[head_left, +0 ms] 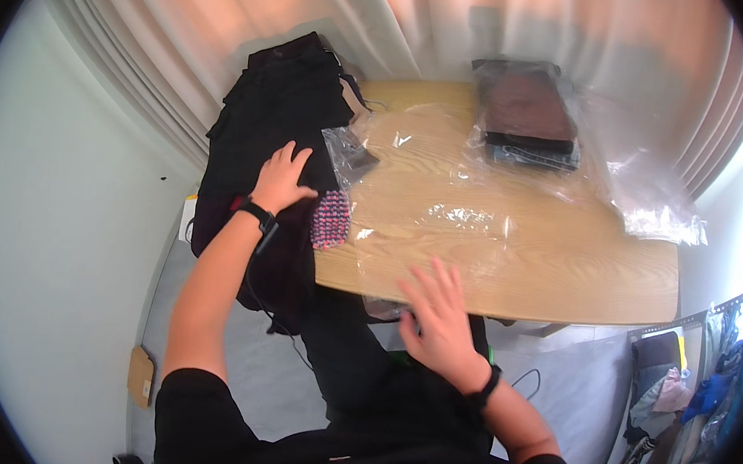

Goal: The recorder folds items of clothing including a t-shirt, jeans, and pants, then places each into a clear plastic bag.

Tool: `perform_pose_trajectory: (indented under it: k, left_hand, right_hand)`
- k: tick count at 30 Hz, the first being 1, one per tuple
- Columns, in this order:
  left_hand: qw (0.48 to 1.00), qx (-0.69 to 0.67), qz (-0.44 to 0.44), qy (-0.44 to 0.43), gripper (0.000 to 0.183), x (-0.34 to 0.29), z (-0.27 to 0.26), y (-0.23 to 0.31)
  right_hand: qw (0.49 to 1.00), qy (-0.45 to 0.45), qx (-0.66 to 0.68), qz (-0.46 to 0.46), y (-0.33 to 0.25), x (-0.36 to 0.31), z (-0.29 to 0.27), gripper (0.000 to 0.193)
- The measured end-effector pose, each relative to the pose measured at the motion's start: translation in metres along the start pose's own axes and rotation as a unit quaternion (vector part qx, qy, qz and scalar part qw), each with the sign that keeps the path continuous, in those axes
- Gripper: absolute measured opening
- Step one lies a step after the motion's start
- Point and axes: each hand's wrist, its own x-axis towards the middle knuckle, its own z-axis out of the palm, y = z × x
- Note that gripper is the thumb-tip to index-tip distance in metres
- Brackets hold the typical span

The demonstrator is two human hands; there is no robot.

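My left hand [283,177] lies flat, fingers spread, on a pile of black clothing [267,117] that hangs over the left end of a light wooden table [563,266]. Just right of that hand a small pink and dark knitted piece [331,220] sits at the table's corner. My right hand [438,310] hovers with fingers apart at the table's near edge, over the edge of a large clear plastic bag [444,212] spread flat on the tabletop. It grips nothing that I can see.
At the far side of the table lies a stack of dark folded garments in clear bags [528,113]. More crumpled clear plastic [656,213] hangs off the right end. Pale curtains [320,7] run behind. Clothes on a rack [703,385] stand at the lower right.
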Motion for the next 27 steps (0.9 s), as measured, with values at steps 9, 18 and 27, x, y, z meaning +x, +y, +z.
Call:
perform_pose_trajectory:
  k: [9, 18, 27]
  left_hand:
    - [0.875, -0.173, -0.394, 0.221, 0.029, 0.026, 0.001, -0.134]
    - [0.894, -0.341, -0.006, 0.292, 0.028, 0.066, -0.185, -0.087]
    - [0.598, -0.677, 0.241, -0.355, 0.053, -0.042, -0.243, 0.120]
  right_hand:
    - [0.978, -0.088, -0.189, 0.028, 0.037, 0.009, 0.059, 0.058]
    - [0.999, -0.003, 0.015, 0.050, 0.013, 0.028, 0.031, 0.066]
    - [0.493, -0.092, 0.820, 0.275, -0.011, 0.059, -0.042, 0.046]
